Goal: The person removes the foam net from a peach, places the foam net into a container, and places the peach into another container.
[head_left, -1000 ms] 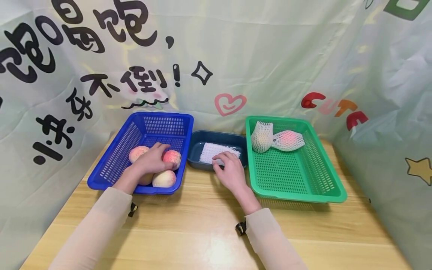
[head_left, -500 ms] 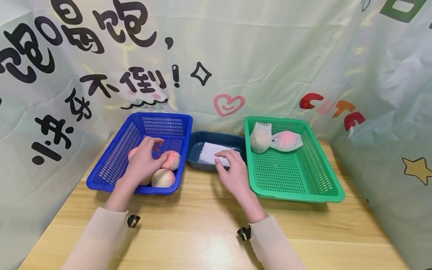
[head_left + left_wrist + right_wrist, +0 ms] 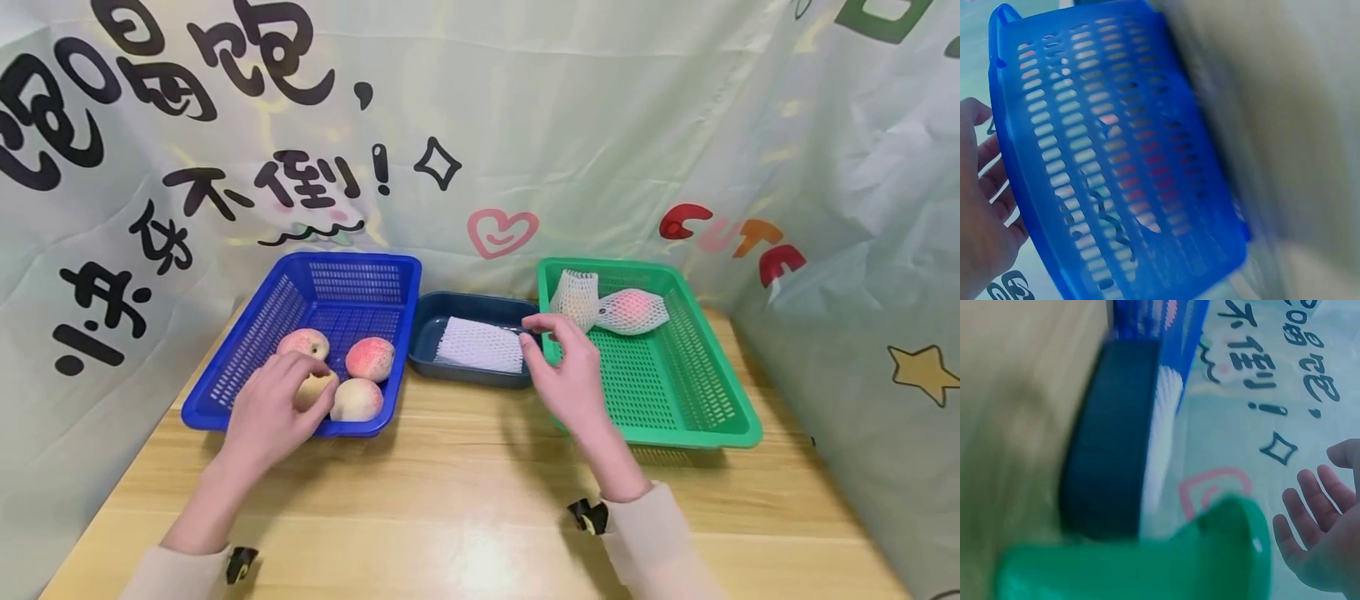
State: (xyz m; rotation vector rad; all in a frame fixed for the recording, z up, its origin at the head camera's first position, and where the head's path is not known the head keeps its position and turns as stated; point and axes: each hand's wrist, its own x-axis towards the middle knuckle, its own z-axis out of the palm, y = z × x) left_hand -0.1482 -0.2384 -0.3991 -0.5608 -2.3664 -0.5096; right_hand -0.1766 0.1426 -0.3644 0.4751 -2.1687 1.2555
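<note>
Above the front rim of the blue basket [image 3: 352, 279] is my left hand [image 3: 270, 408], its fingers and thumb loosely curved. In the head view they frame a yellowish peach [image 3: 315, 390]; the left wrist view shows the fingers relaxed beside the rim, with no fruit in them. Also in the basket lie a pink peach [image 3: 306, 342], a red one and a pale peach [image 3: 358, 400]. My right hand [image 3: 566, 367] hovers over the near left edge of the green basket [image 3: 637, 383], fingers relaxed, holding nothing. White foam fruit nets [image 3: 480, 344] lie flat in a dark tray [image 3: 472, 377].
Two peaches in foam nets sit at the back of the green basket: one upright [image 3: 577, 296], one on its side [image 3: 636, 310]. The baskets flank the tray on a wooden table [image 3: 420, 500]. A printed cloth [image 3: 600, 125] hangs behind.
My left hand has let go among the peaches and drawn back toward the basket's front left. My right hand has moved right, from over the foam nets to the green basket's edge.
</note>
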